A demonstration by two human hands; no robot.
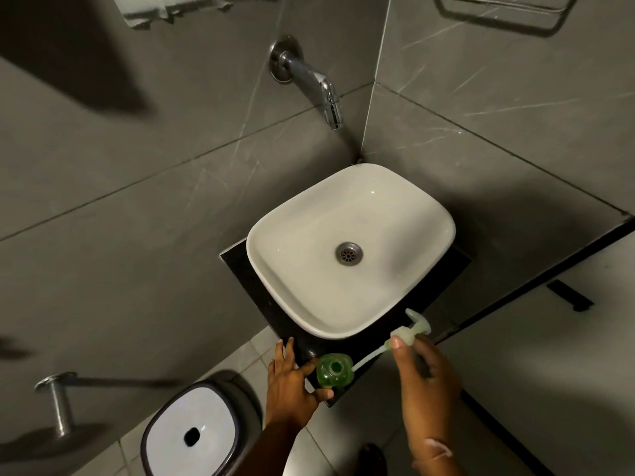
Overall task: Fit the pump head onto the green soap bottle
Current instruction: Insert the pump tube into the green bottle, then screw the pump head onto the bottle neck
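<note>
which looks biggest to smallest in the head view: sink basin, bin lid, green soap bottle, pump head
1. sink basin
2. bin lid
3. and 4. green soap bottle and pump head: look alike, unranked.
The bin stands lower, so farther from the camera.

Count: two hands, left hand (288,383) and right hand (424,383); between them, one green soap bottle (334,370); in the right, one pump head (410,333); beyond both, one basin (350,249), one tap (309,80).

A white rectangular basin (350,249) with rounded corners is seated on a black table (247,286) set into a corner of grey tiled walls. A metal drain (348,253) is located at the basin's centre. A chrome spout (309,80) is mounted on the wall above the basin. A white-lidded bin (192,431) is positioned on the tiled floor, lower left. A metal holder (56,400) is fixed to the left wall.
</note>
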